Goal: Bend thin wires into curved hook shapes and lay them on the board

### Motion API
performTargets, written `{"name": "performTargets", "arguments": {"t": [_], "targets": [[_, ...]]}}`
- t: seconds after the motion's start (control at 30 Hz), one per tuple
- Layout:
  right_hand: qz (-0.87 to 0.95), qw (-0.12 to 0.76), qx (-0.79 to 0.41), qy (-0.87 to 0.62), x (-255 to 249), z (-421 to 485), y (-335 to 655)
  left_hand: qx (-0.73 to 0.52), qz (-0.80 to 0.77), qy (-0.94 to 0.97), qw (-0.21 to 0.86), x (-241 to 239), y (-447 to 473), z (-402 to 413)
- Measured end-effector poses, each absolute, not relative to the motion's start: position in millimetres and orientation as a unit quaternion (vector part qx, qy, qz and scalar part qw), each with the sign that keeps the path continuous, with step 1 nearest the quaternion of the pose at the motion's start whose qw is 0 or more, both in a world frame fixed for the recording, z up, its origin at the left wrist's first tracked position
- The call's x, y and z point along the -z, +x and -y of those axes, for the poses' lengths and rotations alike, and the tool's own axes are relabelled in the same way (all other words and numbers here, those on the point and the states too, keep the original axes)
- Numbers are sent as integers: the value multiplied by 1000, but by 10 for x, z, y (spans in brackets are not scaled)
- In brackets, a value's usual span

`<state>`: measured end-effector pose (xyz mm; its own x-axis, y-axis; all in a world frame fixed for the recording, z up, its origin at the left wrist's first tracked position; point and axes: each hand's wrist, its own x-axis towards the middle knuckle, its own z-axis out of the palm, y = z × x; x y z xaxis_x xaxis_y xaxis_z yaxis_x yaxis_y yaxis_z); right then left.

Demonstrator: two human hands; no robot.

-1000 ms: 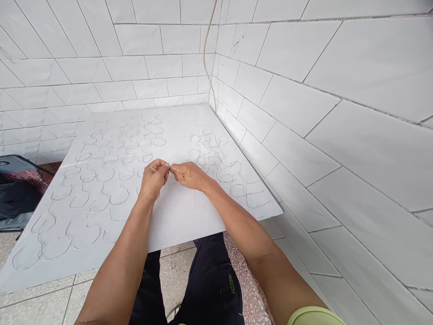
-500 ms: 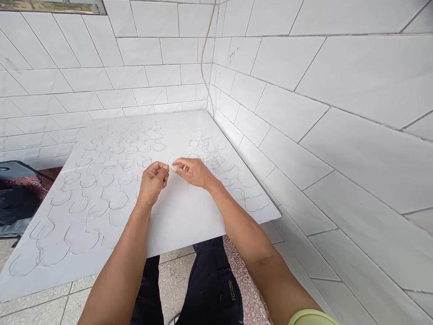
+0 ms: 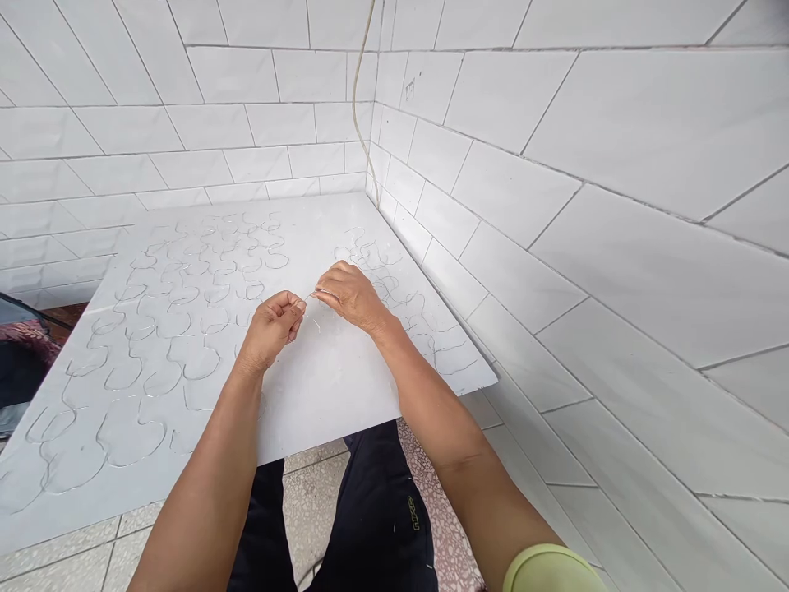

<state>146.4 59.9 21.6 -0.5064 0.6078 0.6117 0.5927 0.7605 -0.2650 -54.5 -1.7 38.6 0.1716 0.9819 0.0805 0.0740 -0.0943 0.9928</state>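
Observation:
My left hand (image 3: 269, 327) and my right hand (image 3: 348, 296) meet above the middle of a white board (image 3: 333, 395). Both pinch a thin bright wire (image 3: 316, 321), whose free end curves down between them. Its full length is hard to see against the white. Many bent wire outlines (image 3: 191, 358) with rounded lobes lie on the left part of the board, and a tangled group of similar wire shapes (image 3: 376, 267) lies at its right, just beyond my right hand. Neither hand touches these.
White tiled walls (image 3: 523, 189) meet in a corner behind and to the right of the board, with a pale cord (image 3: 357, 99) hanging there. A dark bag (image 3: 18, 370) sits at the left. My dark trousers (image 3: 376, 518) and a tiled floor (image 3: 314, 510) show below the board.
My right hand has shifted slightly up the view and its fingers now reach the wire by my left hand. The whole view has drifted a little left.

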Motion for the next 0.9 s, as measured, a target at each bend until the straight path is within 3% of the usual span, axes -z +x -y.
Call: {"name": "performTargets", "arguments": {"t": [0.2,0.9], "targets": [[874,329,-19,-357,-203,-586,1474,-452,-451,593,491,-335,-524,13],[848,398,-100,-336,-213,-522,1451,-473,-424,539,553,-266,-420,26]]}}
